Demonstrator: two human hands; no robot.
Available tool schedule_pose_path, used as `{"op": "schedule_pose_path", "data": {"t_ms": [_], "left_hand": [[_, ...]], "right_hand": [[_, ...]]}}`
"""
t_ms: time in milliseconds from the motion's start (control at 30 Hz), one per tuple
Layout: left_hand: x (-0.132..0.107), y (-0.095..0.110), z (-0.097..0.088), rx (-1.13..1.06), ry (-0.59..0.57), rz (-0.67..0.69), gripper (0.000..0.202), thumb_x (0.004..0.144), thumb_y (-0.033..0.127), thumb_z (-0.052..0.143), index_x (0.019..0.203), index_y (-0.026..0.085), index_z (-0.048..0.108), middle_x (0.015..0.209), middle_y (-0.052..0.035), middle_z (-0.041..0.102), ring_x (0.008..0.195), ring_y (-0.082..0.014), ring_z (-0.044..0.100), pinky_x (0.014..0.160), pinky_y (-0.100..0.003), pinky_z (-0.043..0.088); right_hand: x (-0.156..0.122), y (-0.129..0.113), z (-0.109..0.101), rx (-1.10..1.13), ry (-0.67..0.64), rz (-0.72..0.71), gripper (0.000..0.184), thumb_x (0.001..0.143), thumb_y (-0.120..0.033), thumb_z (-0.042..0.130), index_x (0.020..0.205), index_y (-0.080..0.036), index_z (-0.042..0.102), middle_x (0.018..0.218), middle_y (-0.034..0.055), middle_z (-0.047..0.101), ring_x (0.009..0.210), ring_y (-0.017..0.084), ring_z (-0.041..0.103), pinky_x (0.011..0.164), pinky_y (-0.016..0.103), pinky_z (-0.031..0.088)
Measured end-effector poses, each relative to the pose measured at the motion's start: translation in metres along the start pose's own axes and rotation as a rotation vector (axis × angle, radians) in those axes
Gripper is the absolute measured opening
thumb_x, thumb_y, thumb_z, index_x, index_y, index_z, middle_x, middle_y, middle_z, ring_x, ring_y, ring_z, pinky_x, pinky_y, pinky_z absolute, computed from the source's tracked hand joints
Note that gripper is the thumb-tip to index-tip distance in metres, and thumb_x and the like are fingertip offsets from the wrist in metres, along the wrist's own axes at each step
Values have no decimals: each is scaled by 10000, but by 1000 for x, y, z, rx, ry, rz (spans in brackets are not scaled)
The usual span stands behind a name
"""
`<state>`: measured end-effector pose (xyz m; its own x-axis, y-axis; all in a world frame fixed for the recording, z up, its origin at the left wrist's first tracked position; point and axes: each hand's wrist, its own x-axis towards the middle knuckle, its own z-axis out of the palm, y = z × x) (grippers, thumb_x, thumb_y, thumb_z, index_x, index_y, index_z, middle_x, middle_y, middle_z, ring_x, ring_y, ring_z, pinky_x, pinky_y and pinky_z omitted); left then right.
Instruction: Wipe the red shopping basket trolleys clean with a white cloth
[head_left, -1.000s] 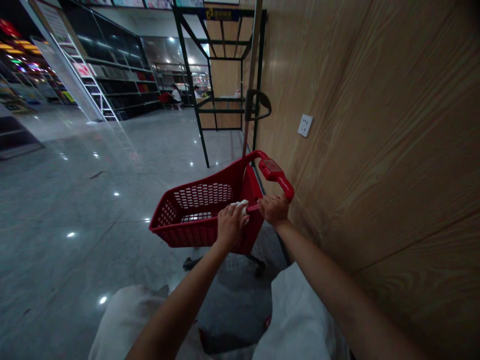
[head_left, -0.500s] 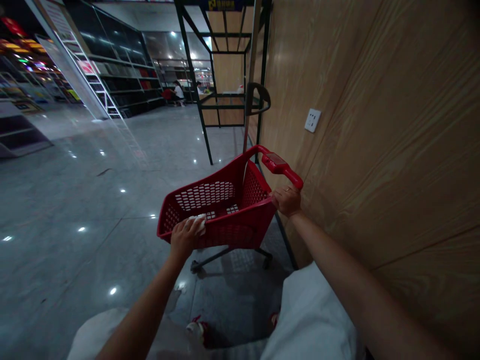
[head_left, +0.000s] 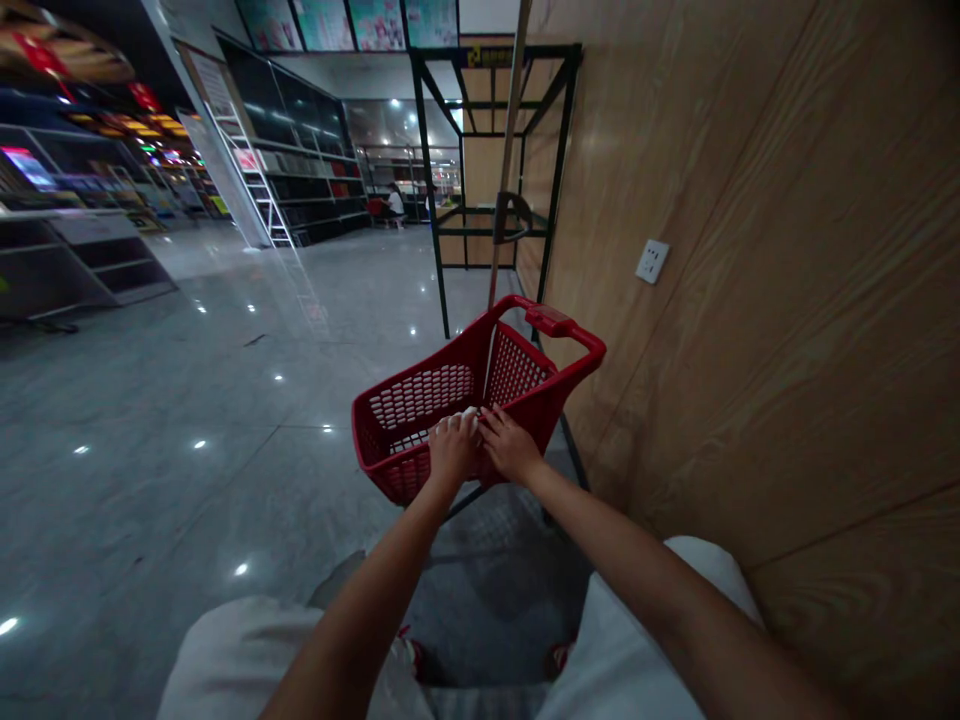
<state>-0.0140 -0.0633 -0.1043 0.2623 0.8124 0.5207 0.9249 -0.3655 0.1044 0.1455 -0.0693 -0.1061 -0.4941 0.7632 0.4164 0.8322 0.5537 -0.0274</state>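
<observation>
A red plastic shopping cart (head_left: 424,398) stands in front of me, its basket side nearest me. My left hand (head_left: 452,445) is closed over the near rim with a crumpled white cloth (head_left: 470,412) under its fingers; whether it is cloth or paper I cannot tell. Right beside it, my right hand (head_left: 510,443) has its fingers over the same rim, their tips close to the cloth. The cart's handle (head_left: 551,320) rises behind my right hand, untouched. Through the basket's holes no contents show.
A wood-panelled wall (head_left: 712,380) with a white socket (head_left: 652,261) runs along my right. Behind the cart stand a pole with a dark grip (head_left: 511,217) and a dark metal frame (head_left: 442,230). A ladder (head_left: 262,190), shelves and a person (head_left: 394,203) are farther back.
My left hand has moved right along the rim with the cloth. My right hand has left the handle end and come left beside it. The view has tilted up slightly.
</observation>
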Motion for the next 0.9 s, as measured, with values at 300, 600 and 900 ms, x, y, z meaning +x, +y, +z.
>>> {"op": "schedule_pose_path", "data": {"t_ms": [300,600,900], "left_hand": [[-76,-61,-30,120,14,-17,424,909,336,442,1325,252,438,1127,-87,606,995,-234,547,862,-372,417],[-56,-28,-20,107,23,-156,358,894,303,452,1221,183,531,1028,-121,617,959,-253,561,844,-399,425],[-97,-80,-34,41,-80,214,510,888,164,421,1390,216,350,1191,-109,575,1062,-224,544,934,-377,448]], "right_hand": [[-13,11,11,53,-16,126,672,772,-36,431,1421,-185,341,1497,76,289,1398,247,167,1082,429,288],[11,-44,14,138,-103,90,704,710,-85,507,1397,-170,380,1517,113,222,1393,282,168,1130,524,101],[2,-29,39,316,-32,-25,753,626,13,429,1369,-102,395,1481,112,311,1406,203,122,1126,428,255]]}}
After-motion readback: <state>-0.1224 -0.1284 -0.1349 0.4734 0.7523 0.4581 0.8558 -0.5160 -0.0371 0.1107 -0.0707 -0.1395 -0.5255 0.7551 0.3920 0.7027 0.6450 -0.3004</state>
